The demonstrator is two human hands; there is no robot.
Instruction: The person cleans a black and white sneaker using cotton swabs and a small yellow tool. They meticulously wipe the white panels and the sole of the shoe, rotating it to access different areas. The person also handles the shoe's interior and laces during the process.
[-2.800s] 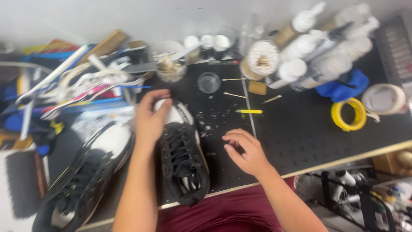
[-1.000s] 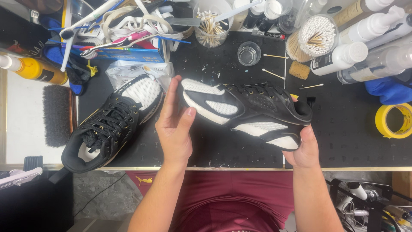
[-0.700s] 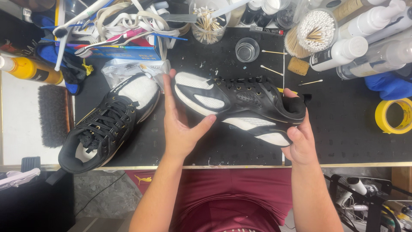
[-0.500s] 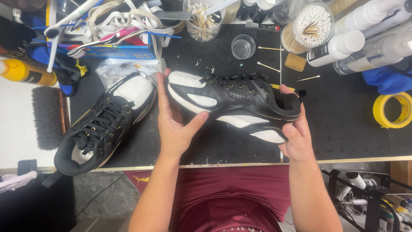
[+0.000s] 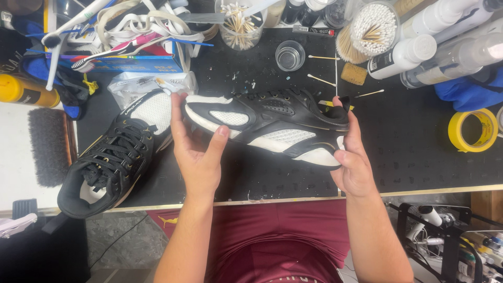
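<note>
Two hands hold one black-and-white sneaker on its side above the black bench, its toe pointing to 9 o'clock and its heel to 3 o'clock. The left hand cups the toe end from below, fingers reaching up behind the white toe cap and the thumb pressed against the edge of the sole. The right hand grips the heel, thumb on the white sole patch and fingers wrapped up around the back of the collar. Both hands are closed on the shoe, which sits clear of the bench surface.

At 9 o'clock from the held shoe, just beside the left hand, the matching second sneaker lies on the bench, laced, with its opening toward 7 o'clock. Farther toward 9 o'clock a dark bristle brush rests on a white surface, with a yellow bottle above it. At 11 o'clock a blue box is piled with toothbrushes and white laces. At 12 o'clock stand a small clear glass and a cup of used swabs; at 1 o'clock is a tub of cotton swabs, with white spray bottles lying beside it. A roll of yellow tape lies at 3 o'clock, well apart from the right hand, below a blue cloth.
</note>
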